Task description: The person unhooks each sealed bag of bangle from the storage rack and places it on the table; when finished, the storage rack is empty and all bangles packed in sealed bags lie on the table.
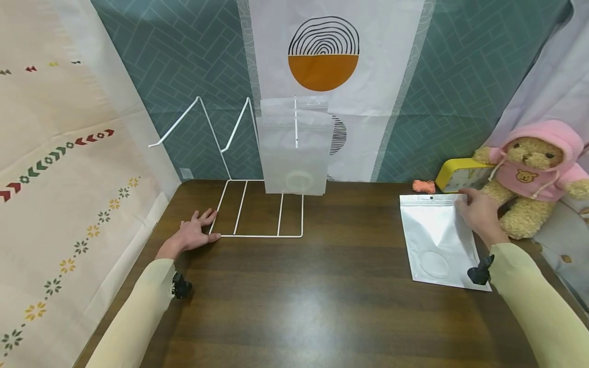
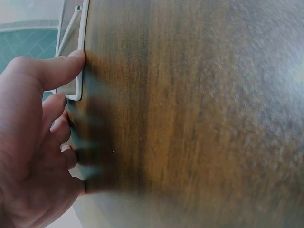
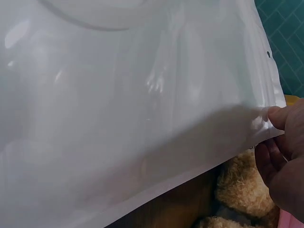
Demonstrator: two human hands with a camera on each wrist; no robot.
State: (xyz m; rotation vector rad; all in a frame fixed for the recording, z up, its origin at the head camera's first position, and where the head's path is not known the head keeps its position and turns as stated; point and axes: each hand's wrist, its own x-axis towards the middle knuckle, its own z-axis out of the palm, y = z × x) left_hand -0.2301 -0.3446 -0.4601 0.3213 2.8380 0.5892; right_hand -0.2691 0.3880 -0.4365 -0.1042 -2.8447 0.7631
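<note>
At the left, a white wire display rack (image 1: 257, 236) stands on the table with prongs rising at its back. My left hand (image 1: 195, 232) holds its front left corner, thumb (image 2: 66, 69) on the front bar and fingers spread along the side. A white zip bag (image 1: 439, 240) with a round mark near its bottom lies at the right. My right hand (image 1: 480, 214) pinches the bag's top right corner, thumb (image 3: 278, 116) on top and fingers beneath. Several similar bags (image 1: 294, 153) hang from the rack's right prong; two other prongs to the left are bare.
A yellow clock (image 1: 462, 174) and a small orange bundle (image 1: 424, 186) stand behind the bag. To the right sits a teddy bear (image 1: 536, 174) in a pink hoodie. A patterned cloth (image 1: 69, 204) borders the brown table (image 1: 322, 296) at the left.
</note>
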